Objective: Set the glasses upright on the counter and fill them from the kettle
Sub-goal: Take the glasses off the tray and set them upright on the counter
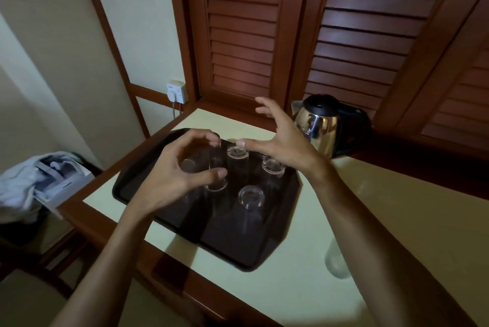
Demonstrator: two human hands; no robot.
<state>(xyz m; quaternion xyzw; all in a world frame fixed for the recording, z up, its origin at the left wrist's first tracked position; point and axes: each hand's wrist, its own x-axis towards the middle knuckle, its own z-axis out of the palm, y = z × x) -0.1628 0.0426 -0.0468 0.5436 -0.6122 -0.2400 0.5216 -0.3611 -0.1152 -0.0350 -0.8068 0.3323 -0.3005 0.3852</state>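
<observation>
Several clear glasses stand upside down on a dark tray [132, 191] on the pale counter [304, 287]; one [250, 198] is near the tray's middle, others [237, 152] [274, 165] stand further back. My left hand [180, 173] hovers over the left glasses, fingers curled and apart, with one glass [215, 160] between finger and thumb but not clearly gripped. My right hand [280, 141] is spread open above the back glasses, holding nothing. The steel kettle [320, 125] with a black lid stands at the back right. Another glass [336, 263] sits on the counter by my right forearm.
Louvred wooden doors [264, 35] rise behind the counter. A wall socket [176, 91] with a cable sits at the back left. A bin with white paper and cloth [39, 181] stands left of the counter, beyond its wooden edge [87, 218].
</observation>
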